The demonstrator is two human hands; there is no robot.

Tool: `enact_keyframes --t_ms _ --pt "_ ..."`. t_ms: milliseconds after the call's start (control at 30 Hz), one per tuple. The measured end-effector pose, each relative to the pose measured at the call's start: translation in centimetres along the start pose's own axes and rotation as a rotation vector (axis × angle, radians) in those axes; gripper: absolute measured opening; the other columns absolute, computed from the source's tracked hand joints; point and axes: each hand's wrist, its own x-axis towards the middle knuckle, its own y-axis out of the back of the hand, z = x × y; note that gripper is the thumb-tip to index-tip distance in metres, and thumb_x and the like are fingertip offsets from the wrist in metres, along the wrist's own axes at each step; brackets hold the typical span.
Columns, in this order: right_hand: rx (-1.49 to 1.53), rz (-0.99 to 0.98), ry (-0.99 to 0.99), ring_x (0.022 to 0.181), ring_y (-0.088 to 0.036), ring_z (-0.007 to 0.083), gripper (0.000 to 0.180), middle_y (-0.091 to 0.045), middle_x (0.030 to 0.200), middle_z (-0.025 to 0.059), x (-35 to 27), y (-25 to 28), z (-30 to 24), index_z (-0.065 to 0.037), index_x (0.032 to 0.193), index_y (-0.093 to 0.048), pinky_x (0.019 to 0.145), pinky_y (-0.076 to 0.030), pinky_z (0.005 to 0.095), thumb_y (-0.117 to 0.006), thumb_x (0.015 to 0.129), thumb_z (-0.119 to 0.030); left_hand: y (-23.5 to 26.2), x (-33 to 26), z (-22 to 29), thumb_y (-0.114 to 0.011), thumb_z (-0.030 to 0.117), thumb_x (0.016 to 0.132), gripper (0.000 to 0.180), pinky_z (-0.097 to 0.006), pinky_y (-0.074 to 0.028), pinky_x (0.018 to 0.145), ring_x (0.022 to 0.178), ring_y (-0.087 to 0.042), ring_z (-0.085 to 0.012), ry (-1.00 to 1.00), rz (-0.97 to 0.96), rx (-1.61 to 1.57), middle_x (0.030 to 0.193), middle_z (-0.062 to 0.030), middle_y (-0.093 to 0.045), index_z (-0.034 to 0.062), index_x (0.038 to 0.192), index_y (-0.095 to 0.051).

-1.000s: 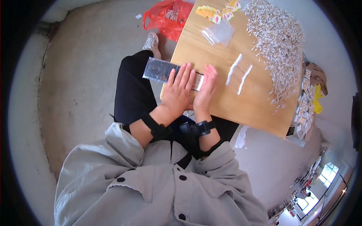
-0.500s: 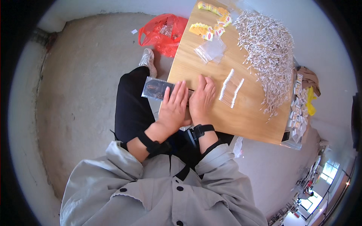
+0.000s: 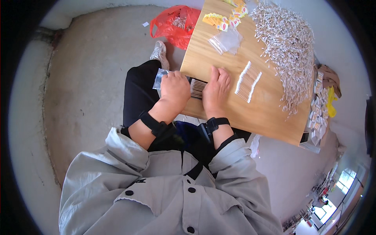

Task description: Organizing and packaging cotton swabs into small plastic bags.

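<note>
My left hand (image 3: 174, 88) is closed over a clear plastic bag (image 3: 159, 78) at the table's left edge, its fingers curled down over the bag. Between my two hands lies a row of cotton swabs (image 3: 198, 87) on something dark, partly covered by the left hand. My right hand (image 3: 216, 92) rests on the table at the other end of this row, fingers stretched out and holding nothing. To its right, a second row of cotton swabs (image 3: 248, 82) lies side by side on the wood.
A large heap of loose swabs (image 3: 284, 47) covers the table's right side. Clear bags (image 3: 227, 40) and yellow-white cards (image 3: 216, 20) lie at the back. A red plastic bag (image 3: 176, 31) sits on the floor at left. Small packs (image 3: 318, 113) hang along the right edge.
My left hand has gone from lying flat on the bag to curling around it. More of the swab row now shows between my hands. The whole view has shifted slightly.
</note>
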Motion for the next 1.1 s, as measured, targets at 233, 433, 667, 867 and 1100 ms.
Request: enact_keyframes --t_ms 233,433,667,867,1100 --pt "-0.016 -0.008 0.036 0.12 -0.044 0.0323 0.034 -0.049 0.116 0.0122 0.0 -0.2 -1.0 -0.003 0.119 -0.053 0.102 -0.036 0.0432 -0.05 0.085 -0.006 0.1 0.0 -1.3 -0.063 0.021 0.074 0.018 -0.039 -0.046 0.078 0.085 -0.063 -0.0256 -0.094 0.092 -0.139 0.087 -0.01 -0.065 0.0057 0.082 -0.067" --pt "0.0 -0.01 0.046 0.12 -0.044 0.0318 0.033 -0.049 0.115 0.0119 0.7 -0.7 -2.6 -0.003 0.118 -0.054 0.102 -0.036 0.0424 -0.051 0.085 -0.006 0.5 -0.2 -1.8 -0.069 0.023 0.07 0.023 -0.041 -0.043 0.079 0.09 -0.06 -0.0274 -0.085 0.027 -0.22 0.093 -0.0109 -0.062 0.0064 0.086 -0.066" --pt "0.022 -0.019 0.021 0.12 -0.043 0.0329 0.034 -0.049 0.116 0.0131 0.8 -1.3 -3.7 -0.003 0.118 -0.054 0.103 -0.034 0.0452 -0.051 0.084 -0.004 -3.8 0.0 -7.5 -0.069 0.028 0.089 0.041 -0.023 -0.047 0.071 0.081 -0.058 -0.0106 0.503 0.239 -1.414 0.09 -0.0046 -0.062 -0.0033 0.111 -0.053" --pt "0.069 -0.009 0.002 0.12 -0.043 0.0338 0.034 -0.049 0.116 0.0143 0.7 -2.3 -4.9 -0.001 0.118 -0.053 0.104 -0.033 0.0464 -0.05 0.085 -0.002 -6.6 0.1 -5.5 -0.07 0.023 0.088 0.021 -0.02 -0.042 0.057 0.062 -0.053 -0.0033 0.503 0.122 -2.089 0.073 0.0011 -0.063 0.0038 0.082 -0.064" --pt "0.478 0.043 -0.327 0.119 -0.045 0.0341 0.032 -0.048 0.121 0.0186 -0.5 -0.3 -6.1 0.001 0.124 -0.049 0.104 -0.035 0.0425 -0.046 0.093 -0.005 -6.6 -0.1 -5.4 -0.07 0.024 0.088 0.021 -0.02 -0.042 0.058 0.062 -0.052 -0.0023 0.481 0.19 -1.929 0.071 0.0035 -0.062 0.0052 0.081 -0.065"
